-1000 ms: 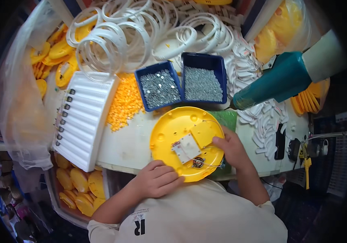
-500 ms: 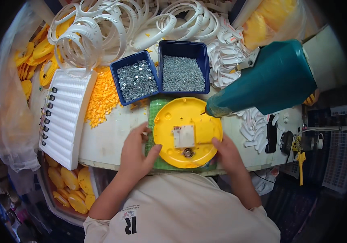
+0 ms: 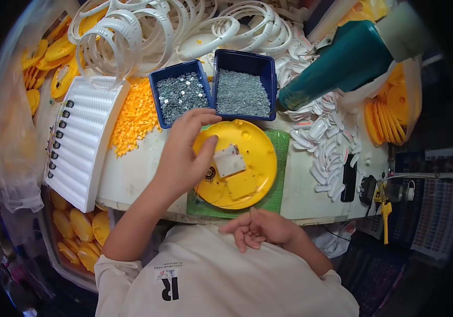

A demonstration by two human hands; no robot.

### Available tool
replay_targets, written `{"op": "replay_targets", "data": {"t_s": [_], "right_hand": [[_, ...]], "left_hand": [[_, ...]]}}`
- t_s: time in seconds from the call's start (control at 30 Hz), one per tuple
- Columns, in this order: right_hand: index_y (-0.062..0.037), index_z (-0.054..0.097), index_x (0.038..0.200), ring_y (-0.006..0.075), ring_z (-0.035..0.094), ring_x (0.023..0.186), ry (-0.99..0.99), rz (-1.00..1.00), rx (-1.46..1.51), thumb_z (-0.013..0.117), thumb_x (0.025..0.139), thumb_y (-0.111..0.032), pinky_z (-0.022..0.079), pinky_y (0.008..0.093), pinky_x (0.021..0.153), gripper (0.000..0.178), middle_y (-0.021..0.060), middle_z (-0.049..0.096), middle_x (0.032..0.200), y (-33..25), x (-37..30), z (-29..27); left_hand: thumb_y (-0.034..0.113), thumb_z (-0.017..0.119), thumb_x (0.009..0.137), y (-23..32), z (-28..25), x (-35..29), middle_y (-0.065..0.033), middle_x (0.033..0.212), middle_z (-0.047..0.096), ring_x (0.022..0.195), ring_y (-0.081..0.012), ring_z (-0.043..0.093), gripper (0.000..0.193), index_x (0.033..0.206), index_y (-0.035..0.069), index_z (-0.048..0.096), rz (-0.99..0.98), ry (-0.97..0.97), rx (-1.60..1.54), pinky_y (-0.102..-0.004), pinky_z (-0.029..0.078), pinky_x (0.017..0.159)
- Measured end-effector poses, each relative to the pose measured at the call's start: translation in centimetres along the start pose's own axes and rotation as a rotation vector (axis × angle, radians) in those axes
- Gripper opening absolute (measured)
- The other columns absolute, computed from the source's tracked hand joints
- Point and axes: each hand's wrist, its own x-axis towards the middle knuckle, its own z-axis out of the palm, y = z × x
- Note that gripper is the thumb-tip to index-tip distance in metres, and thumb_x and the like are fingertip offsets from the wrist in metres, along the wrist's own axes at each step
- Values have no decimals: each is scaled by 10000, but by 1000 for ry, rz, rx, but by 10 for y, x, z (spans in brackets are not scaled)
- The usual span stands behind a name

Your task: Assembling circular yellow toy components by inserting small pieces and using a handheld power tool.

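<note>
A round yellow plastic cover [image 3: 262,158] lies inside-up on a green mat [image 3: 281,153]. On it sit a white square box [image 3: 229,161], a raised yellow compartment [image 3: 242,184] and a small round speaker [image 3: 210,173], partly hidden by my thumb. My left hand [image 3: 190,149] is over the cover's left rim, thumb and fingers apart; whether it touches the rim I cannot tell. Close to my shirt, below the cover, is my right hand [image 3: 261,230], fingers loosely bent, nothing visible in it. The teal power screwdriver [image 3: 337,63] hangs at upper right, away from the cover.
Two blue bins behind the cover hold small metal parts [image 3: 181,98] and screws [image 3: 243,94]. Small orange pieces [image 3: 134,119] and a white ribbed tray [image 3: 86,142] lie left. White rings [image 3: 147,37] crowd the back; white curved parts [image 3: 324,142] and a black phone [image 3: 349,179] lie right.
The cover has turned about a quarter clockwise. The screwdriver has left it and risen to the upper right. My left hand has moved up over the rim; my right hand has let go and drawn back.
</note>
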Motion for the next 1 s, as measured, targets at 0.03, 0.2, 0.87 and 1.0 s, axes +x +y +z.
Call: {"op": "replay_targets", "data": {"t_s": [0.03,0.2,0.87,1.0], "right_hand": [[69,547,1468,92,514,604,-7,12,-1,350,1130,-564,375,219,551,744,141,712,903,-7,-3,5],[47,690,1275,86,527,644,341,-336,-333,573,1080,-353,396,231,572,460,58,655,809,-32,-20,7],[-48,740,939,287,659,800,863,-850,-1526,792,820,-96,512,383,729,138,95,699,884,-61,45,5],[-74,757,1078,314,653,1013,727,-948,-1634,845,770,-148,516,426,861,329,85,699,1111,-72,51,26]], "left_hand": [[49,652,986,-5,-5,-4,-72,1321,643,1240,-176,602,285,1271,47,654,-11,7,4,-320,472,1024],[61,696,939,-19,-46,-50,-71,1155,686,1095,-168,645,273,1206,16,660,-340,16,-210,-299,491,921],[24,819,756,1,-41,-105,-114,1062,697,928,-311,660,407,1140,41,689,-89,37,67,-405,547,788],[18,785,814,-1,-42,-100,-108,975,702,845,-284,659,273,1079,23,719,-33,-13,149,-379,541,758]]}}
